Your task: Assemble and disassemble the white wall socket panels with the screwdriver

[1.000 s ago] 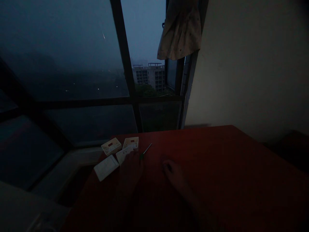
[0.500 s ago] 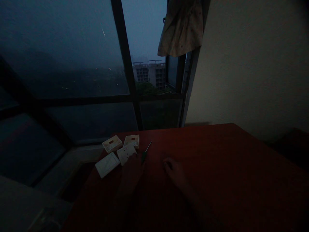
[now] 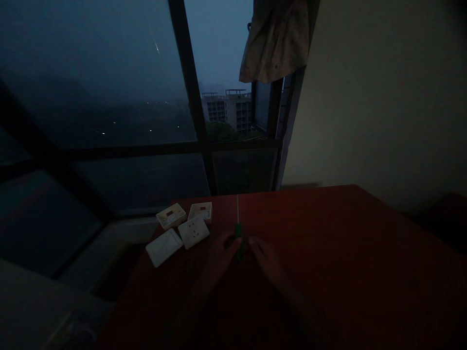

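A screwdriver (image 3: pixel 238 229) with a green handle and a thin pale shaft points away from me over the red-brown table (image 3: pixel 321 228). My left hand (image 3: pixel 221 253) is closed on its handle, thumb on top. Just right of the handle, my right hand (image 3: pixel 267 258) has its fingers curled and thumb pressed in; anything between them is too dark to make out. Left of my hands lies a white socket faceplate (image 3: pixel 194 233) with its slots facing up. Beside it is a white switch plate (image 3: pixel 164 248), mostly plain on top.
Two open white mounting boxes, a left box (image 3: pixel 170 217) and a right box (image 3: pixel 201 211), stand behind the plates near the table's far left edge. A large window (image 3: pixel 138 184) and a pale wall (image 3: pixel 365 112) border the table. A cloth (image 3: pixel 275 48) hangs above. The light is dim.
My left hand has moved right from beside the socket faceplate, bringing the screwdriver with it. The shaft has swung from slanting right to nearly straight ahead. My right hand has stayed about in place.
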The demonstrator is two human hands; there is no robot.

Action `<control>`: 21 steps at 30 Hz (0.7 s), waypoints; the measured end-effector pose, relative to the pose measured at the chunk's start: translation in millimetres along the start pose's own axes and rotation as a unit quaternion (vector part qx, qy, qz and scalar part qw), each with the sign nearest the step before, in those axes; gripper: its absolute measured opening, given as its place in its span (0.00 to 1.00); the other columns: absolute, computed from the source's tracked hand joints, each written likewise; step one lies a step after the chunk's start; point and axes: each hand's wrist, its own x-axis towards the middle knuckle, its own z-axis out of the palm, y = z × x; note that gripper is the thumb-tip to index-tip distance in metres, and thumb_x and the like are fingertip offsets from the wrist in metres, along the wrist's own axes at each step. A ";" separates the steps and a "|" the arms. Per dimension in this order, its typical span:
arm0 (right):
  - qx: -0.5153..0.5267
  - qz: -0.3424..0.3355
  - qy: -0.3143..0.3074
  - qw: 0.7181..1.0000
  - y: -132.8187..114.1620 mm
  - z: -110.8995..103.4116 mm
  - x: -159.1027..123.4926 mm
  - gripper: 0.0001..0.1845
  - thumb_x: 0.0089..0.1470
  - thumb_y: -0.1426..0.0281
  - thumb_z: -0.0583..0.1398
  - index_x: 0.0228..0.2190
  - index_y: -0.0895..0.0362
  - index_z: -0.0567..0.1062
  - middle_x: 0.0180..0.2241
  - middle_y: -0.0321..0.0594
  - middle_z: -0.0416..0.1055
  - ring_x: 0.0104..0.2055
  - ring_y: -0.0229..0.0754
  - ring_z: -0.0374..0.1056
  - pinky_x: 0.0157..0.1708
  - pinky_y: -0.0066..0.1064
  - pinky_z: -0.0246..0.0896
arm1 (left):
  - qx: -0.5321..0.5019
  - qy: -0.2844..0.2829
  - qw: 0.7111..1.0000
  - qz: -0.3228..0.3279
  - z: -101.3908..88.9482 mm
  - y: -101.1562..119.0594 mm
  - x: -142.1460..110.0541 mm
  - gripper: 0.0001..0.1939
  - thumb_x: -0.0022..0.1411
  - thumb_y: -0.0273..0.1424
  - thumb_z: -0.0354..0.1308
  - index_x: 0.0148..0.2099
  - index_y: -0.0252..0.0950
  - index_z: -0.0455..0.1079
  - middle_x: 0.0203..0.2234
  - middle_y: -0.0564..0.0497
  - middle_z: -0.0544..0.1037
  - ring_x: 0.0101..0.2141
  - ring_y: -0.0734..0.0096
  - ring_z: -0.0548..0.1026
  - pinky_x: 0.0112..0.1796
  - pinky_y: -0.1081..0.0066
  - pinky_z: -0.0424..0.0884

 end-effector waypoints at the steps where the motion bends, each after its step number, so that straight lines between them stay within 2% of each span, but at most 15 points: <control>1: 0.012 -0.001 -0.002 1.000 -1.6 0.4 -0.8 0.20 0.59 0.55 0.49 0.35 0.54 0.75 0.34 0.38 0.73 0.37 0.41 0.68 0.41 0.31 0.62 | -0.019 -0.014 1.000 0.008 4.3 2.6 -2.0 0.18 0.61 0.40 0.51 0.46 0.34 0.69 0.42 0.48 0.77 0.42 0.63 0.75 0.41 0.69 0.70; 3: 0.036 0.007 0.001 0.999 -2.6 0.8 -1.9 0.21 0.58 0.54 0.50 0.39 0.54 0.75 0.40 0.40 0.73 0.42 0.43 0.68 0.46 0.34 0.60 | -0.047 -0.044 0.998 0.022 11.2 7.2 -6.1 0.15 0.60 0.38 0.52 0.44 0.35 0.71 0.39 0.50 0.78 0.39 0.64 0.76 0.40 0.69 0.71; 5: 0.056 0.022 0.007 0.998 -1.6 0.3 -2.1 0.21 0.56 0.53 0.52 0.41 0.54 0.74 0.42 0.41 0.73 0.44 0.44 0.68 0.46 0.36 0.60 | -0.065 -0.064 0.995 0.031 15.7 10.6 -10.3 0.14 0.61 0.37 0.52 0.44 0.35 0.71 0.39 0.50 0.78 0.40 0.64 0.75 0.42 0.68 0.70; 7: 0.073 0.035 0.011 0.997 -0.7 -1.2 -1.3 0.22 0.54 0.53 0.54 0.41 0.55 0.74 0.42 0.42 0.74 0.44 0.45 0.68 0.46 0.36 0.61 | -0.090 -0.095 0.991 0.041 18.8 12.8 -14.5 0.15 0.60 0.35 0.53 0.49 0.36 0.70 0.44 0.48 0.76 0.43 0.62 0.74 0.45 0.66 0.69; 10: 0.103 0.047 0.013 0.994 -3.4 -4.0 0.3 0.22 0.51 0.52 0.56 0.38 0.55 0.75 0.40 0.41 0.74 0.43 0.46 0.69 0.45 0.36 0.61 | -0.128 -0.148 0.979 0.063 21.8 15.7 -20.1 0.22 0.59 0.31 0.55 0.56 0.37 0.63 0.51 0.47 0.71 0.49 0.62 0.70 0.49 0.64 0.67; 13: 0.135 0.060 0.026 0.989 -8.2 -5.9 1.8 0.21 0.50 0.51 0.58 0.36 0.55 0.75 0.39 0.40 0.74 0.43 0.46 0.69 0.45 0.36 0.62 | -0.099 -0.152 0.979 0.093 17.5 18.7 -20.6 0.23 0.59 0.32 0.56 0.57 0.39 0.62 0.53 0.47 0.70 0.50 0.62 0.69 0.50 0.63 0.66; 16: 0.175 0.091 0.036 0.980 -7.7 -6.5 3.6 0.22 0.48 0.50 0.58 0.33 0.56 0.74 0.33 0.40 0.75 0.36 0.44 0.71 0.37 0.35 0.65 | 0.009 -0.148 0.985 0.094 -5.3 17.0 -10.5 0.21 0.58 0.36 0.58 0.54 0.40 0.66 0.47 0.48 0.74 0.45 0.61 0.73 0.46 0.64 0.68; 18: 0.203 0.118 0.044 0.971 -3.6 -6.5 5.1 0.23 0.48 0.49 0.58 0.32 0.56 0.72 0.28 0.39 0.74 0.28 0.41 0.70 0.28 0.32 0.65 | 0.131 -0.065 0.986 0.076 -31.6 10.1 1.4 0.24 0.56 0.36 0.60 0.54 0.40 0.64 0.47 0.48 0.74 0.47 0.59 0.71 0.47 0.63 0.68; 19: 0.216 0.130 0.050 0.966 -1.0 -6.5 5.9 0.23 0.48 0.49 0.57 0.32 0.56 0.72 0.26 0.38 0.73 0.25 0.39 0.69 0.25 0.30 0.64 | 0.204 -0.023 0.976 0.077 -46.5 4.8 7.7 0.24 0.56 0.35 0.60 0.55 0.42 0.63 0.49 0.48 0.73 0.50 0.58 0.69 0.49 0.62 0.66; 21: 0.237 0.146 0.067 0.958 3.7 -6.3 7.1 0.23 0.47 0.49 0.57 0.32 0.57 0.71 0.24 0.36 0.72 0.21 0.36 0.66 0.21 0.27 0.61 | 0.238 0.007 0.969 0.068 -75.1 -8.5 18.0 0.28 0.54 0.34 0.61 0.57 0.41 0.61 0.53 0.46 0.69 0.54 0.53 0.64 0.52 0.56 0.61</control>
